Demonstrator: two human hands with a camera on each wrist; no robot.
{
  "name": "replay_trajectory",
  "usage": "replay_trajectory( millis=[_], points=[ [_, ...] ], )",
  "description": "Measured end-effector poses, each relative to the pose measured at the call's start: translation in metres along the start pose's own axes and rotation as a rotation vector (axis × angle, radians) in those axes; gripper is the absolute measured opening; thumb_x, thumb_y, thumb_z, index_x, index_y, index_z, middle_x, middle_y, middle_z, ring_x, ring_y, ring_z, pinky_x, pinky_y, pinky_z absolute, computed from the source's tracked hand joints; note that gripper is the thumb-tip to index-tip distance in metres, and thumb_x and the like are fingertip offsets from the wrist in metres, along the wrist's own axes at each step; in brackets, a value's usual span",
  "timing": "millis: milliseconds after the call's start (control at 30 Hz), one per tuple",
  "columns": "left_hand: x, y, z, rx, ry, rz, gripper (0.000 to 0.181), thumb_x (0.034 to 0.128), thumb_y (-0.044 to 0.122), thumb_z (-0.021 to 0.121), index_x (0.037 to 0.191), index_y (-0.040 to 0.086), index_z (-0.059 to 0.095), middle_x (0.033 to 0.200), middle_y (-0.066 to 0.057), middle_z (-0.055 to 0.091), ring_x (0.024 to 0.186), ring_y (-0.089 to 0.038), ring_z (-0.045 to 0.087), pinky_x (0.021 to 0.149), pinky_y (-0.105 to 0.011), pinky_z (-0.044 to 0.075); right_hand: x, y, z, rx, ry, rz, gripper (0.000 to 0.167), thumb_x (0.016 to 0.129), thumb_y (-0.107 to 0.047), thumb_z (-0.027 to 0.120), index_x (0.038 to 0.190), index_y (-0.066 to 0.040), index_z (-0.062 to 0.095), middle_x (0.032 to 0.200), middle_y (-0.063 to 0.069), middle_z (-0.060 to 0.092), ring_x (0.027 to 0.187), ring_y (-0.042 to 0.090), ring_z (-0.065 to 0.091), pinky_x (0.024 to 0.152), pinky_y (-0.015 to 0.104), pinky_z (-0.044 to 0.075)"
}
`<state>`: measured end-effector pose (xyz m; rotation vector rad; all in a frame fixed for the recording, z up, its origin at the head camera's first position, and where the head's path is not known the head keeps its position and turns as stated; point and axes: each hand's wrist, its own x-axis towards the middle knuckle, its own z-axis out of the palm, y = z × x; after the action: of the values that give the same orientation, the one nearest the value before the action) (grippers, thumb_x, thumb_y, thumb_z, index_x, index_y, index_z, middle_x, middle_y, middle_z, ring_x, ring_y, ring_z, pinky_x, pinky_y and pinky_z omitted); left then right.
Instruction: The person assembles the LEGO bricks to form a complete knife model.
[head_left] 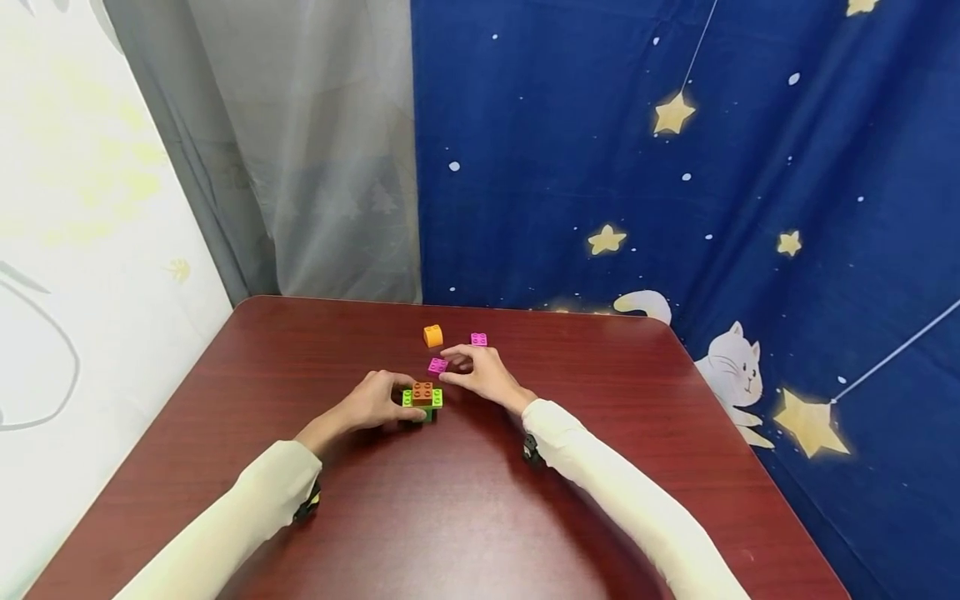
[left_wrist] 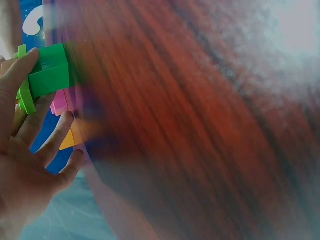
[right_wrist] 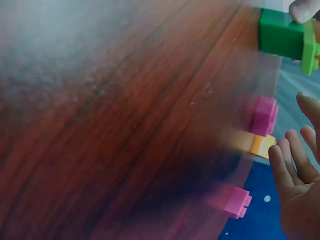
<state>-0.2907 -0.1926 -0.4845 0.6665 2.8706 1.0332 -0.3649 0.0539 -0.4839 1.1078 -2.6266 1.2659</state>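
Note:
My left hand (head_left: pixel 372 402) grips a small stack between thumb and fingers: a dark green block (left_wrist: pixel 50 70) at the bottom, a light green plate (head_left: pixel 437 398) across it and an orange-brown brick (head_left: pixel 422 392) on top. My right hand (head_left: pixel 485 373) is held with thumb and fingers apart beside a magenta brick (head_left: pixel 437 367), and nothing is between them. In the right wrist view that magenta brick (right_wrist: pixel 264 116) stands off the fingertips. Whether the right hand touches any brick in the head view, I cannot tell.
Behind the hands lie a yellow-orange curved brick (head_left: pixel 432 336) and a second pink brick (head_left: pixel 478 339), close to the right fingers. The dark red tabletop (head_left: pixel 420 517) reaches back to a grey curtain (head_left: pixel 337 150) and a blue star-patterned curtain (head_left: pixel 540 167).

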Motion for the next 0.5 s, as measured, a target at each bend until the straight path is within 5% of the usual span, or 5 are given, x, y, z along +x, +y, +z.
replay_trajectory(
  millis=[500],
  points=[
    [-0.001,0.006,-0.005,-0.057,0.019,0.031,0.048,0.0801,0.038,0.091,0.116,0.011,0.077,0.1,0.003,0.076,0.09,-0.016,0.066,0.083,-0.039,0.056,0.018,0.018,0.015,0.042,-0.039,0.1,0.053,0.083,-0.012,0.089,0.131,-0.001,0.07,0.12,0.015,0.074,0.102,0.026,0.073,0.088,0.03,0.059]
  ],
)
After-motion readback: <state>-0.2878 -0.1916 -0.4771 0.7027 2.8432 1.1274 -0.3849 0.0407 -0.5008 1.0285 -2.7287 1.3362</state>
